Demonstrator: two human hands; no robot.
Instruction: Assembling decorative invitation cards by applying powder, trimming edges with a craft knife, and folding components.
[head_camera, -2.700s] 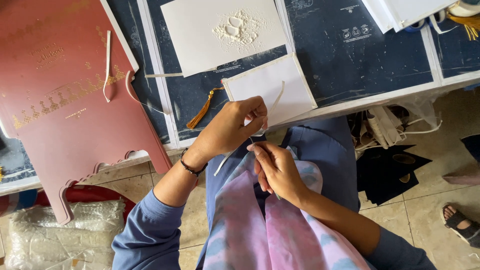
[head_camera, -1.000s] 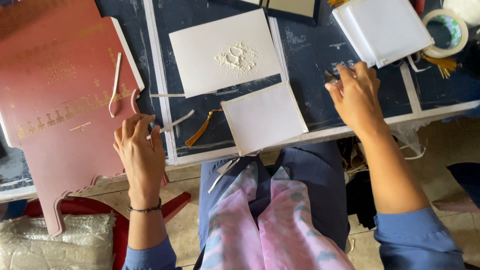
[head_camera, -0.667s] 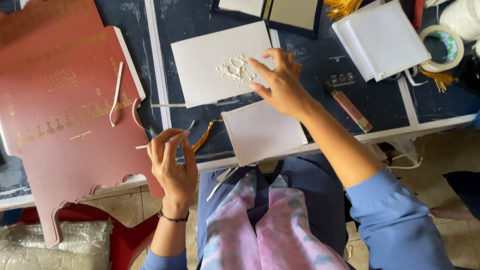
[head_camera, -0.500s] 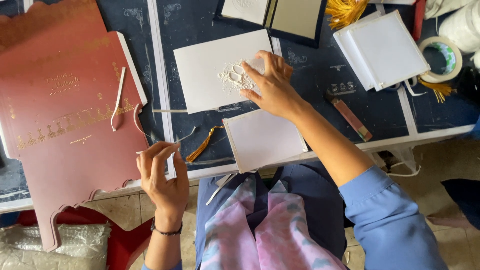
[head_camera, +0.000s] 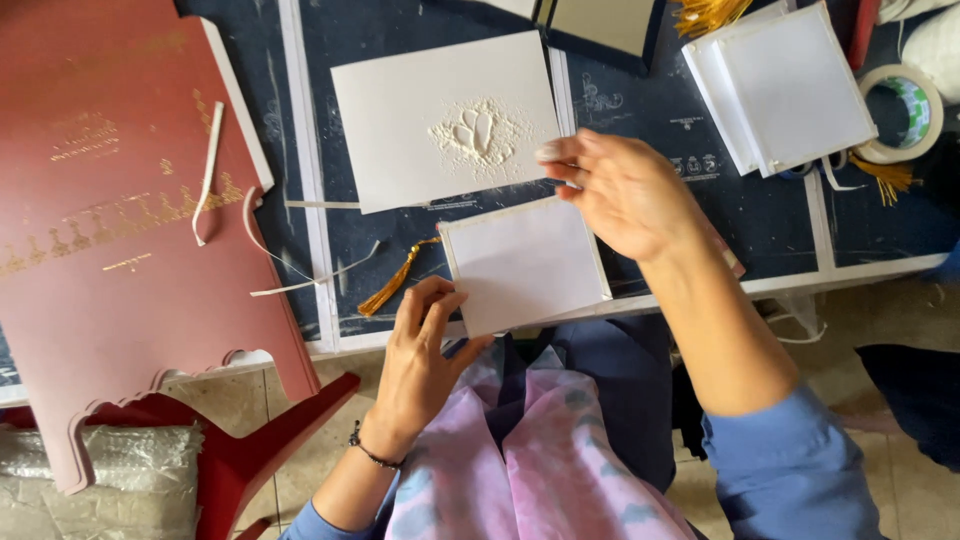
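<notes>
My left hand (head_camera: 425, 355) pinches the lower left corner of a small white square card (head_camera: 525, 262) that lies at the table's front edge above my lap. My right hand (head_camera: 625, 190) hovers just past the card's top right. Its fingertips are together at the right edge of a white sheet with a raised embossed motif (head_camera: 445, 120). The thumb is hidden, so a grip on the sheet is unclear. A gold tassel (head_camera: 392, 283) lies left of the card, beside my left fingers.
A large maroon die-cut board with gold print (head_camera: 120, 250) covers the left, with thin white strips (head_camera: 208, 170) on it. A stack of white cards (head_camera: 785, 85) and a tape roll (head_camera: 900, 110) lie at the far right. The dark cutting mat (head_camera: 690, 110) shows between them.
My left hand moved right from the maroon board's edge onto the small card's corner. My right hand slid off the embossed motif to the sheet's right edge.
</notes>
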